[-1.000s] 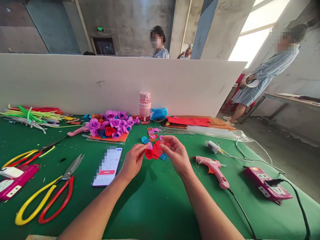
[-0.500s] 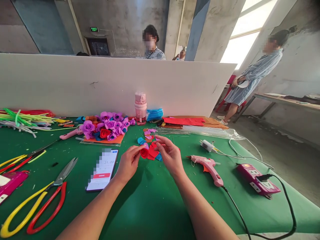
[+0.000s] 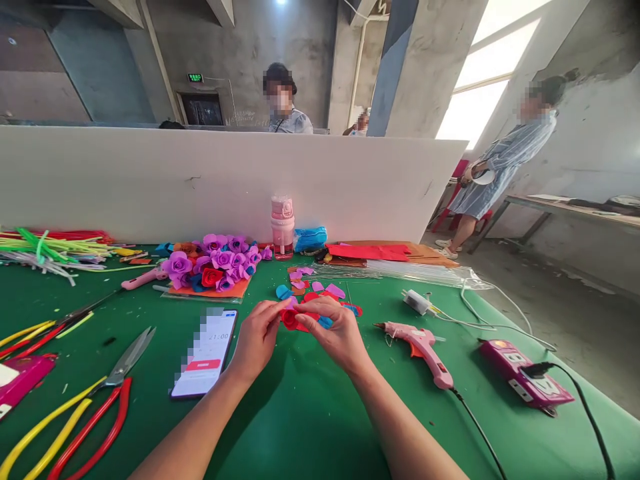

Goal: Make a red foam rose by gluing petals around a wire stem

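Observation:
My left hand [image 3: 257,337] and my right hand [image 3: 335,333] meet over the green table [image 3: 310,413], both pinching a small rolled red foam flower [image 3: 290,317]. The fingers of each hand are closed on it. Loose foam petals [image 3: 320,291] in red, blue and pink lie just behind my hands. A pile of finished purple, red and blue foam roses [image 3: 213,260] rests on an orange sheet to the left rear.
A phone [image 3: 205,352] lies left of my hands, big scissors [image 3: 95,407] farther left. A pink glue gun [image 3: 420,342] and a pink power strip [image 3: 523,380] sit on the right with cables. A pink bottle [image 3: 283,227] stands by the white partition [image 3: 200,180]. People stand behind.
My right hand has come in toward the left and closed its fingers over the red flower. The camera has tilted slightly, so the table things sit lower in view.

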Demonstrator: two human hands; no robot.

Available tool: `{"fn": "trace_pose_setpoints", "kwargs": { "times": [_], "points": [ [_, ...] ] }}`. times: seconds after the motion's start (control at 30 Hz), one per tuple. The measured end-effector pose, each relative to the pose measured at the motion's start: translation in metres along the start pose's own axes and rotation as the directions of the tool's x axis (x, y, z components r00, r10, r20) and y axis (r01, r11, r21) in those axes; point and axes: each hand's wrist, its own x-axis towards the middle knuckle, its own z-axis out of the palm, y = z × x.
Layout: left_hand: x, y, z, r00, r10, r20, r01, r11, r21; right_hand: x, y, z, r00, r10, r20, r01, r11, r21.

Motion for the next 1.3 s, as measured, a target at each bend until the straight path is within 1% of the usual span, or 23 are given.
{"fn": "trace_pose_setpoints", "kwargs": {
  "times": [0.13,0.27,0.37,0.47,0.57,0.63,0.7,0.77,0.83,0.9,0.97,1.03,1.13,1.3],
  "points": [
    [0.0002,-0.0014,-0.0001,1.000,-0.009,0.007,0.008,1.000,0.010,0.0006,0.0010,0.0009,1.000,-0.009,-0.002,0.009,1.000,-0.027],
    [0.0003,-0.0016,-0.0009,0.999,0.032,0.010,-0.032,0.999,0.024,0.0002,0.0004,0.0017,1.000,0.000,0.000,0.000,0.999,-0.038],
    [-0.0002,-0.0015,-0.0015,0.998,0.066,0.005,-0.066,0.996,0.055,-0.0003,-0.0005,0.0023,0.999,0.036,-0.009,-0.036,0.999,-0.019],
    [-0.0010,-0.0031,-0.0017,0.992,0.114,-0.048,-0.107,0.986,0.124,-0.0003,-0.0015,0.0019,0.999,0.048,-0.018,-0.048,0.999,-0.008],
    [-0.0012,-0.0049,-0.0022,0.978,0.172,-0.116,-0.148,0.969,0.196,0.0001,-0.0024,0.0007,1.000,0.010,-0.019,-0.011,1.000,-0.020],
    [-0.0010,-0.0053,-0.0029,0.970,0.198,-0.142,-0.163,0.960,0.226,0.0003,-0.0031,-0.0001,1.000,-0.002,-0.012,0.002,1.000,-0.026],
    [-0.0010,-0.0051,-0.0035,0.966,0.208,-0.156,-0.168,0.956,0.239,0.0004,-0.0041,-0.0008,1.000,0.011,-0.007,-0.011,1.000,-0.008],
    [-0.0013,-0.0054,-0.0039,0.966,0.202,-0.161,-0.161,0.959,0.235,0.0002,-0.0053,-0.0013,0.998,0.058,0.001,-0.058,0.998,0.031],
    [-0.0018,-0.0065,-0.0041,0.966,0.205,-0.158,-0.166,0.959,0.230,0.0001,-0.0062,-0.0018,0.992,0.125,0.008,-0.125,0.990,0.070],
    [-0.0021,-0.0081,-0.0044,0.962,0.234,-0.139,-0.197,0.951,0.241,0.0002,-0.0061,-0.0020,0.982,0.187,0.008,-0.187,0.978,0.091],
    [-0.0022,-0.0092,-0.0050,0.956,0.269,-0.115,-0.233,0.937,0.259,0.0006,-0.0053,-0.0020,0.976,0.218,-0.005,-0.217,0.971,0.097],
    [-0.0022,-0.0093,-0.0055,0.957,0.276,-0.089,-0.245,0.934,0.261,0.0010,-0.0046,-0.0018,0.974,0.227,-0.019,-0.224,0.970,0.097],
    [-0.0019,-0.0081,-0.0061,0.965,0.255,-0.063,-0.234,0.944,0.232,0.0016,-0.0051,-0.0018,0.972,0.233,-0.025,-0.229,0.967,0.111],
    [-0.0010,-0.0059,-0.0055,0.971,0.232,-0.060,-0.218,0.958,0.187,0.0017,-0.0081,-0.0027,0.976,0.215,-0.015,-0.210,0.965,0.157]
  ]
}}
